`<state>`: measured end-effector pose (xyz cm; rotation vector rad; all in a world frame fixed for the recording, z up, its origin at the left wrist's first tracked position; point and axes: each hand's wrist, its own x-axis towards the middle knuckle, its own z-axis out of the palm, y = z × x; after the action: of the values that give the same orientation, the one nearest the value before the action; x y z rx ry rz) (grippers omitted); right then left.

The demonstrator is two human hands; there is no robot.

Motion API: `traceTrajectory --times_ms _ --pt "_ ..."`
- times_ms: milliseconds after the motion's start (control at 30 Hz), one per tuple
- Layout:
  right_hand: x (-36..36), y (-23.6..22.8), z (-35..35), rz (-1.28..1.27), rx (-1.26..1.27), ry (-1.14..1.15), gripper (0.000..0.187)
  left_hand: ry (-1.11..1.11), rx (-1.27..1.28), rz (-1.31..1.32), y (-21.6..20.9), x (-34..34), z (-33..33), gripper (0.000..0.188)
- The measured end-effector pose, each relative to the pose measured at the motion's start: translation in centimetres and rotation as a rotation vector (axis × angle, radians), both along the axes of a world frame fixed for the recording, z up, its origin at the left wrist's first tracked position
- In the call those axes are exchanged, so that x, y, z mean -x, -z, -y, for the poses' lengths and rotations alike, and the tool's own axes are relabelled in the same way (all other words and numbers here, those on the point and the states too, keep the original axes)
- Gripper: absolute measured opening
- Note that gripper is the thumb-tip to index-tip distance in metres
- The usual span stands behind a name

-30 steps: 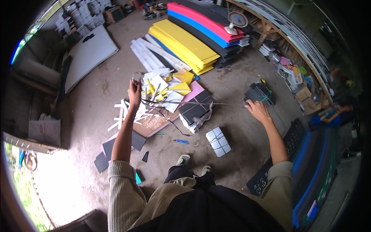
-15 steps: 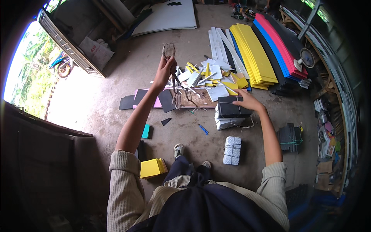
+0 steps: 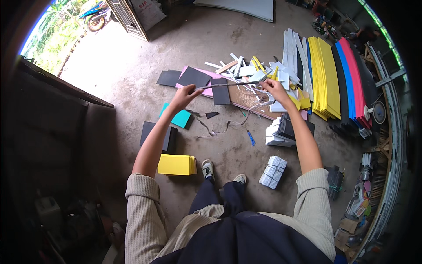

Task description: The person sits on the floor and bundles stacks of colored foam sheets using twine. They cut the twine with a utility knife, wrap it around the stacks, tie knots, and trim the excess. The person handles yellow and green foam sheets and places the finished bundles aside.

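"Cord (image 3: 228, 84) first: where is it?"

"Up in the air in front of the person, stretched between the two hands. The taut part runs nearly level, and loose lengths of it hang below in wavy loops."

"How are the hands set?"

"The left hand (image 3: 185, 96) is closed around one end of the taut part, thumb and fingers pressed together. The right hand (image 3: 276, 91) pinches the other end, with part of the slack dropping from it. Both arms reach forward, well apart."

"And what lies on the floor behind the cord?"

"From this view the taut part crosses in front of a dark sheet (image 3: 221, 96) and a brown board (image 3: 250, 100). White and yellow scraps (image 3: 248, 70) are heaped at the board's far side."

"Anything nearer the person?"

"A blue knife (image 3: 251, 138) lies on the floor below the right hand's slack. To its right, partly behind the right forearm, a stack of white sheets (image 3: 273, 135) sits against black ones. Nearer the feet is a white bundle (image 3: 273, 172), tied crosswise with dark string."

"What about the left side?"

"A teal sheet (image 3: 181, 119) shows just past the left forearm. Closer in there's a black stack (image 3: 170, 141), partly covered by that arm, and a yellow block (image 3: 176, 165) near the left shoe (image 3: 208, 169)."

"And far right?"

"Long yellow sheets (image 3: 324, 79) in a pile, then blue and red ones (image 3: 353, 79), with a fan (image 3: 378, 112) near their close end."
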<state>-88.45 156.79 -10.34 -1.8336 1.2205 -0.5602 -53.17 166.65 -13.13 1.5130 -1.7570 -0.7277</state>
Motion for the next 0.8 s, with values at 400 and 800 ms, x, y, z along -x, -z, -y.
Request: traceTrajectory --times_ms 400,800 --pt "4.2 0.9 4.1 -0.151 0.223 0.100 0.018 -0.355 -0.149 -0.579 4.3 -8.0 0.7 0.027" --pt "8.7 12.8 10.2 -0.144 0.552 0.534 0.021 -0.356 -0.236 -0.898 12.1 3.3 3.9 0.021"
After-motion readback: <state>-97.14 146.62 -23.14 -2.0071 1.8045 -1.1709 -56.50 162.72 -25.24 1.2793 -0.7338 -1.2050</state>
